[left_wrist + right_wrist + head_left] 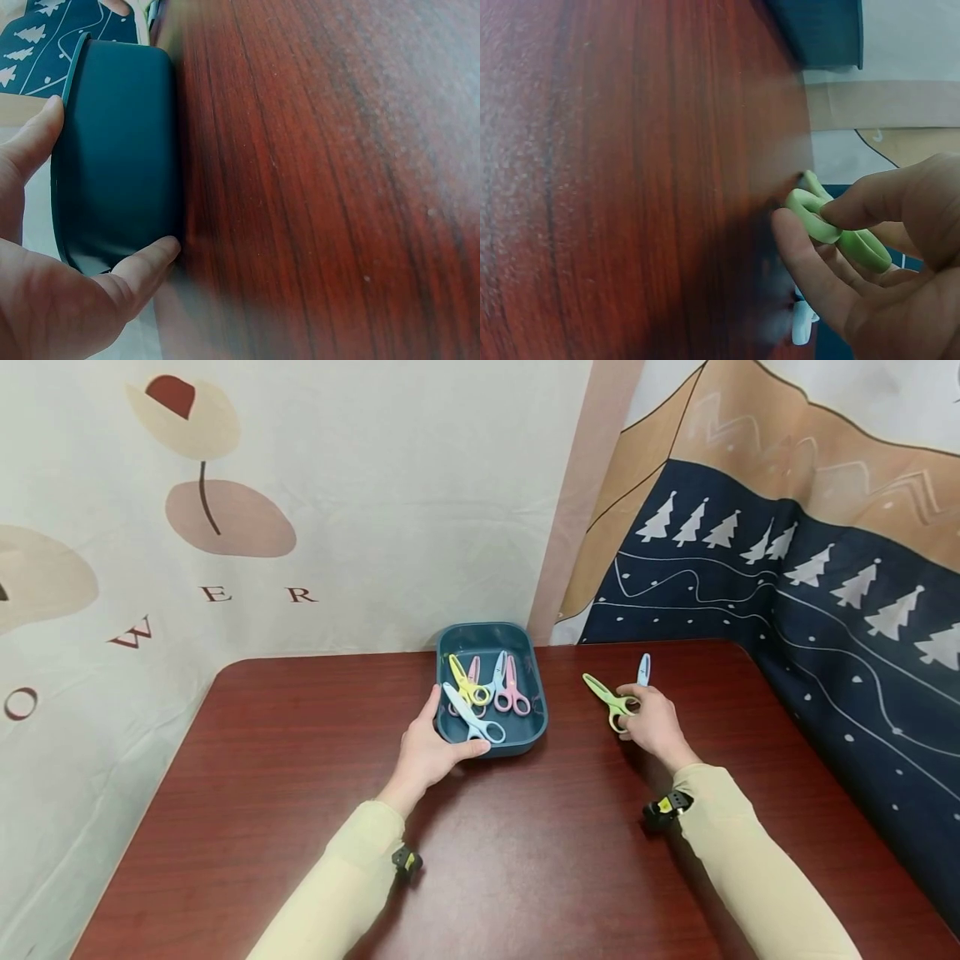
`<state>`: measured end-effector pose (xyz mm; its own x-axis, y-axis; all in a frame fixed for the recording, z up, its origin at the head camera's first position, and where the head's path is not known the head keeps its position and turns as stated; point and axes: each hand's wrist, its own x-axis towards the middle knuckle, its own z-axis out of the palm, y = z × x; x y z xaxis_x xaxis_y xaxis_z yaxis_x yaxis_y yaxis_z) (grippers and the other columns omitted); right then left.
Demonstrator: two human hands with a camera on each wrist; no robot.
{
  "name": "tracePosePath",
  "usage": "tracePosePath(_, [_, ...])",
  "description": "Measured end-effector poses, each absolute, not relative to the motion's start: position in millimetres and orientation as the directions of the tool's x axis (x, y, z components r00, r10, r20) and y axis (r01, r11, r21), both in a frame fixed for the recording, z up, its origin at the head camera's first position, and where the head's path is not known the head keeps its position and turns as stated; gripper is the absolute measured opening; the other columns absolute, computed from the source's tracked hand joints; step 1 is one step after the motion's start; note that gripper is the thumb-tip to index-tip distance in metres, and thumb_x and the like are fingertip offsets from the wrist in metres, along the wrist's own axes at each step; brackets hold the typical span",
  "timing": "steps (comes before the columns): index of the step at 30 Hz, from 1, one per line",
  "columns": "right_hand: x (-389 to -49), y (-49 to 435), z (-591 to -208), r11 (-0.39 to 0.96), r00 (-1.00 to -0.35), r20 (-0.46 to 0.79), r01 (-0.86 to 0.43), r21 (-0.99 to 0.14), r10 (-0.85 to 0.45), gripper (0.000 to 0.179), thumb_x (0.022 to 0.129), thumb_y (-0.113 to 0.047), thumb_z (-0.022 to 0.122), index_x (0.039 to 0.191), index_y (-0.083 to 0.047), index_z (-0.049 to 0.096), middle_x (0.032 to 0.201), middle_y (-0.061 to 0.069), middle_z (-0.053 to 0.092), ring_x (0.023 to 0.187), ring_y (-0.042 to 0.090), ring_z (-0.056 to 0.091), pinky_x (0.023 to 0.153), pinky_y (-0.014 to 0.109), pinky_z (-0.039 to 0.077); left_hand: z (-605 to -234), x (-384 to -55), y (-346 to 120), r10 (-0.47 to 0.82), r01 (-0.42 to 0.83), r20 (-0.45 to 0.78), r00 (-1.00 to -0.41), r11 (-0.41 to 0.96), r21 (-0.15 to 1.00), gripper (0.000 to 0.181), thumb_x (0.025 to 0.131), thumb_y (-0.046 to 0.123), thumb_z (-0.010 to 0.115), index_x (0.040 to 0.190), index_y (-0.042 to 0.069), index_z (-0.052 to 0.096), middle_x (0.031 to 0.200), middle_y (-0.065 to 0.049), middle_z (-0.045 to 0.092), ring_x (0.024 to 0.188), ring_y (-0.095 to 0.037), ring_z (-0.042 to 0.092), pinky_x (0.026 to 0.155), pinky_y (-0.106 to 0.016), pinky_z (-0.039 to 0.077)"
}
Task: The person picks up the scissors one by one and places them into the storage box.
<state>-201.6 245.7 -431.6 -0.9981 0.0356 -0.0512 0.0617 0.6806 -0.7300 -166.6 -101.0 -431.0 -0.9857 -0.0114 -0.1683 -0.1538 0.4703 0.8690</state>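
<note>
A dark teal tray (542, 714) stands at the table's back edge, with several scissors inside: yellow scissors (467, 683), light blue scissors (462, 706) lying slanted on top, and pink scissors (512, 683) among them. My left hand (429, 750) holds the tray's near left corner, thumb on the near side and fingers along the left side; the left wrist view shows the tray's outer wall (120, 150). To the right, my right hand (654, 724) pinches green scissors (600, 689) by the handles, blades pointing back left. Behind that hand, blue scissors (644, 668) show only partly.
The red-brown wooden table (555, 843) ends just behind the tray. A pale printed cloth (390, 510) hangs behind it, and a navy cloth with tree prints (810, 652) runs along the right side.
</note>
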Motion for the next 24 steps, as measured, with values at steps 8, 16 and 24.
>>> tracePosePath(8, [-200.2,248.2,-423.4,0.652,-0.995,-0.102,0.084,-0.753,0.011,0.051,0.093,0.011,0.063,0.143,0.009,0.052,0.133,0.037,0.056,0.087,0.03,0.073,0.07,0.033,0.063,-430.7,-166.1,-101.5,-0.009,-0.15,-0.166,-0.986,0.468,0.871,0.121,0.076,0.035,0.094,0.168,0.021,0.015,0.163,-0.016,0.038,0.138,-0.033,0.045,0.104,-0.048,0.052])
tracePosePath(16, [-199.9,247.4,-419.1,0.606,-0.994,-0.105,0.08,-0.792,-0.005,0.054,0.091,0.013,0.065,0.143,0.009,0.051,0.131,0.034,0.055,0.088,0.029,0.072,0.069,0.03,0.062,-430.3,-166.2,-100.6,-0.01,-0.153,-0.167,-0.986,0.46,0.875,0.122,0.075,0.036,0.094,0.168,0.023,0.015,0.162,-0.016,0.039,0.136,-0.032,0.048,0.098,-0.046,0.056])
tracePosePath(24, [-199.8,246.3,-415.5,0.543,-0.991,-0.128,0.092,-0.834,-0.028,0.056,0.091,0.014,0.066,0.145,0.009,0.05,0.129,0.031,0.052,0.085,0.023,0.07,0.07,0.03,0.063,-431.5,-167.4,-100.7,-0.012,-0.148,-0.162,-0.987,0.474,0.868,0.121,0.075,0.035,0.094,0.168,0.022,0.016,0.163,-0.016,0.039,0.141,-0.033,0.042,0.107,-0.049,0.049])
